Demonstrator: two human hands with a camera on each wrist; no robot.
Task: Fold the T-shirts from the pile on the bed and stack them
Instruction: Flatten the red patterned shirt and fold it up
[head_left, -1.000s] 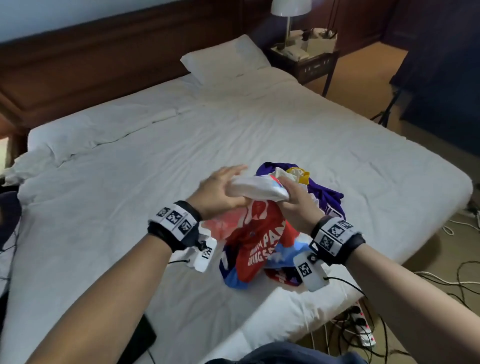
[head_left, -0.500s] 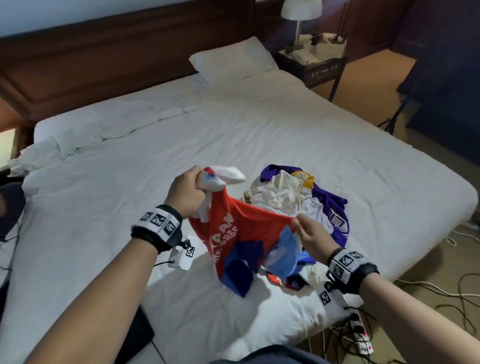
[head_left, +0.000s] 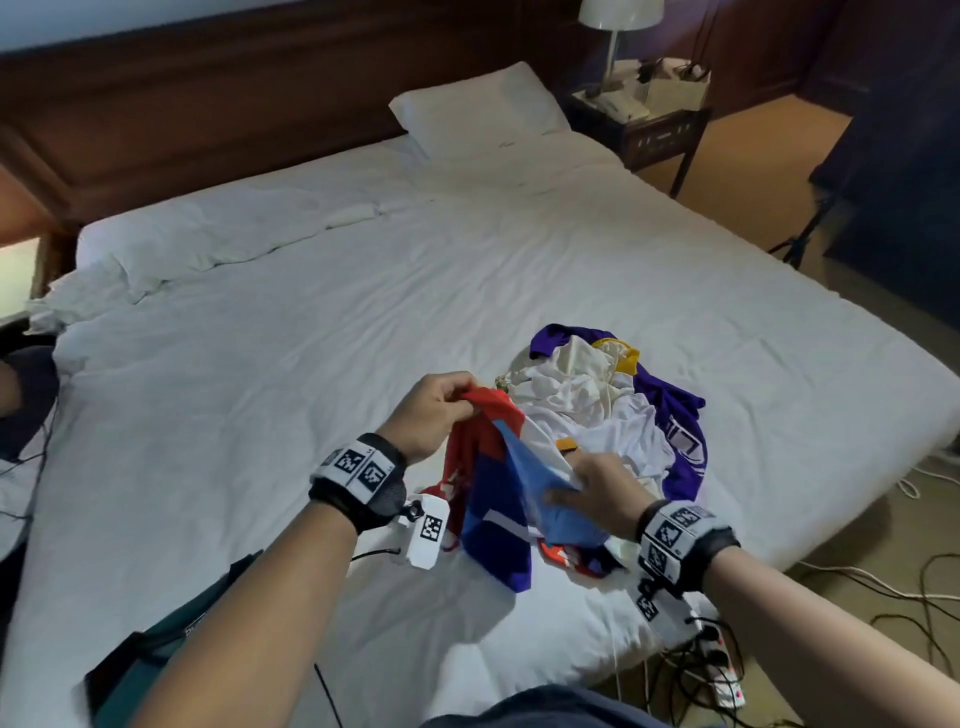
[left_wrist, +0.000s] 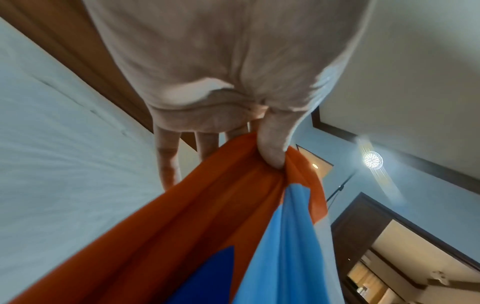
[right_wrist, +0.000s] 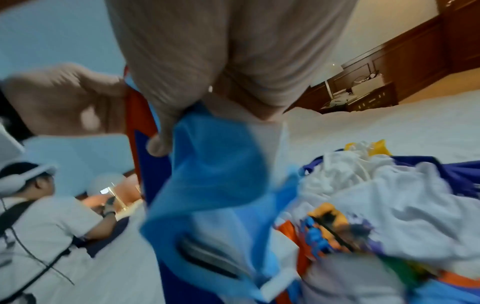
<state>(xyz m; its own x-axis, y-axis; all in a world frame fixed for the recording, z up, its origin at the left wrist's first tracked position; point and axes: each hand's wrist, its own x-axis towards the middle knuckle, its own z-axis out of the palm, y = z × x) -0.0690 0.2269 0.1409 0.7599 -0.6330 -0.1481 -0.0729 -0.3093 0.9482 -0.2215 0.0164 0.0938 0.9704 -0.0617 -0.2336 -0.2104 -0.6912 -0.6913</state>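
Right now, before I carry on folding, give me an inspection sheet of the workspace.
Surface: bed, white sheet, wrinkled.
Job's things: red-and-blue shirt lifted off the bed at its near edge; pile of white and purple shirts just behind it; no folded stack seen.
Clutter: dark bag at the near-left bed corner; pillow at the headboard.
Hands: left hand pinches the shirt's red edge; right hand grips its light-blue part.
Cables: power strip and loose cables on the floor, right of the bed.
Surroundings: nightstand with lamp; another person visible in the right wrist view.
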